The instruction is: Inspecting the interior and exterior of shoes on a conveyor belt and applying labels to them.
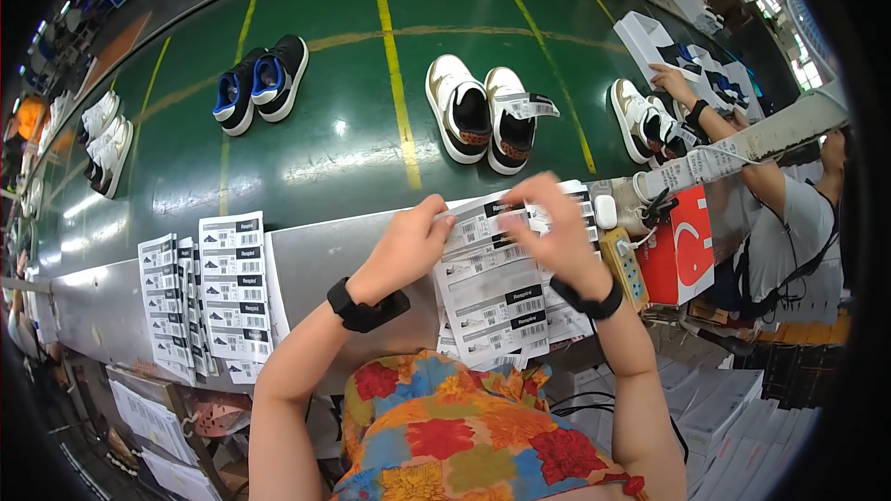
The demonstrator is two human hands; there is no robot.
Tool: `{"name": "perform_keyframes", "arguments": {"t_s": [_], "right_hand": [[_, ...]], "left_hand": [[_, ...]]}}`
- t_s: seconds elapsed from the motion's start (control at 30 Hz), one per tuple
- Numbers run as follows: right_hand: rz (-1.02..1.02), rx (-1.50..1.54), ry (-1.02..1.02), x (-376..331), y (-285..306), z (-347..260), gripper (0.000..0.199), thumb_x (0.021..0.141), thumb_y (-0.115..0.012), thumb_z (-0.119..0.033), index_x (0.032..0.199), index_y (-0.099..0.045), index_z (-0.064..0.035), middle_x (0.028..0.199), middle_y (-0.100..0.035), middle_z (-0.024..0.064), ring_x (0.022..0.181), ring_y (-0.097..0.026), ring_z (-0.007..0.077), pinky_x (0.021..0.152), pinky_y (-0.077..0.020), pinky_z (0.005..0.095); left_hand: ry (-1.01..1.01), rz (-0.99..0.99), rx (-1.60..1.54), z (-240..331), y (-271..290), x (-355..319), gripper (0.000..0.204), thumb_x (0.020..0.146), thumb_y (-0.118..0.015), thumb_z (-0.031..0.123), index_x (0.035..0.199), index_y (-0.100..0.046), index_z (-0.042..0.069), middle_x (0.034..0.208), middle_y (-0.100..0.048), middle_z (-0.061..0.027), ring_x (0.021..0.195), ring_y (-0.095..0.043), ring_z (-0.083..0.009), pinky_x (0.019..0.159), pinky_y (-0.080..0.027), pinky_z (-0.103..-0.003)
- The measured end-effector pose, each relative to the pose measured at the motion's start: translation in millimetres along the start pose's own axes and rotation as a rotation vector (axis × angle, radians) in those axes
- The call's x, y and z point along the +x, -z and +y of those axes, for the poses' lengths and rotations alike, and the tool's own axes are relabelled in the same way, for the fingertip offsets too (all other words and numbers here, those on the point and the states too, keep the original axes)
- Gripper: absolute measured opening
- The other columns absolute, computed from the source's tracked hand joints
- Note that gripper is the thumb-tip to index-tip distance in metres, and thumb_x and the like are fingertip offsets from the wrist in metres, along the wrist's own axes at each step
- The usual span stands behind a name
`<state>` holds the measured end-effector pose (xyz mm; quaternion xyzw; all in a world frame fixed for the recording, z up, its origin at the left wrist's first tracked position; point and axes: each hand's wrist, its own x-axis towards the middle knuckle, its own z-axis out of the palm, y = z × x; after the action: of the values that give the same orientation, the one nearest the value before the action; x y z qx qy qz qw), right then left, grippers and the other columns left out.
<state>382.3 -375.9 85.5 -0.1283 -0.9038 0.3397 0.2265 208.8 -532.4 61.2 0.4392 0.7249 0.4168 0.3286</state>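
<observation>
A sheet of printed labels (483,295) lies on top of a stack at the metal ledge in front of me. My left hand (413,246) pinches the sheet's upper left edge between thumb and fingers. One stretch of the sheet is bare grey backing with no label on it. Over its upper right part is my right hand (555,232), smeared by motion, so its fingers and anything in them are unclear. Just beyond stands a pair of white-and-tan sneakers (461,102) with leopard-print heels. A label strip (534,106) sticks out from the right shoe.
Dark sneakers with blue lining (269,83) stand farther left on the green belt (343,148). Stacked label sheets (232,292) lie left on the ledge. At right are a power strip (627,269), a red box (682,250) and a co-worker's arm (715,134) reaching toward shoes.
</observation>
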Motion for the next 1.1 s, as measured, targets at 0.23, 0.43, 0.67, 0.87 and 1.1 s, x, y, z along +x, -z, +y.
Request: {"name": "perform_keyframes", "arguments": {"t_s": [0.23, 0.43, 0.67, 0.87, 1.1], "right_hand": [[-0.468, -0.311, 0.339, -58, -45, -44, 0.011, 0.076, -0.061, -0.014, 0.083, -0.057, -0.0076, 0.079, -0.054, 0.0068, 0.077, -0.054, 0.0254, 0.071, -0.0412, 0.0373], [-0.404, -0.384, 0.152, -71, -41, -46, 0.018, 0.075, -0.063, -0.015, 0.09, -0.059, -0.0053, 0.092, -0.055, 0.0109, 0.09, -0.054, 0.0285, 0.078, -0.043, 0.0401], [-0.334, -0.391, 0.033, -88, -33, -43, 0.046, 0.072, -0.075, -0.025, 0.109, -0.057, -0.0024, 0.126, -0.05, 0.0202, 0.118, -0.046, 0.0399, 0.101, -0.0378, 0.0476], [-0.434, -0.479, -0.031, -93, -35, -42, 0.051, 0.069, -0.077, -0.027, 0.109, -0.056, -0.0025, 0.135, -0.047, 0.0162, 0.13, -0.039, 0.0366, 0.106, -0.0333, 0.0524], [-0.261, -0.306, -0.056, -85, -15, -57, 0.044, 0.075, -0.075, -0.019, 0.111, -0.057, 0.0002, 0.13, -0.051, 0.0187, 0.124, -0.046, 0.0389, 0.101, -0.039, 0.0513]], "left_hand": [[-0.127, 0.142, 0.046, -3, -10, 16, 0.015, 0.088, -0.058, 0.013, 0.088, -0.057, -0.001, 0.072, -0.06, -0.0265, 0.073, -0.06, -0.0452, 0.063, -0.046, -0.049], [-0.323, 0.016, 0.217, -22, -12, 23, 0.019, 0.085, -0.064, 0.017, 0.092, -0.062, 0.0, 0.082, -0.064, -0.022, 0.077, -0.062, -0.0388, 0.07, -0.049, -0.044], [-0.058, 0.567, 1.023, -65, 136, 94, 0.064, 0.076, -0.072, 0.03, 0.128, -0.043, 0.007, 0.127, -0.043, -0.0388, 0.119, -0.044, -0.0508, 0.091, -0.041, -0.057], [0.688, 0.349, 0.908, -79, 225, 119, 0.067, 0.072, -0.072, 0.052, 0.129, -0.056, 0.021, 0.145, -0.034, -0.0281, 0.138, -0.015, -0.0541, 0.103, -0.013, -0.072], [0.335, 0.137, -0.137, -46, 249, 67, 0.027, 0.08, -0.072, 0.022, 0.092, -0.067, -0.001, 0.082, -0.068, -0.0049, 0.067, -0.063, -0.0116, 0.061, -0.049, -0.024]]}}
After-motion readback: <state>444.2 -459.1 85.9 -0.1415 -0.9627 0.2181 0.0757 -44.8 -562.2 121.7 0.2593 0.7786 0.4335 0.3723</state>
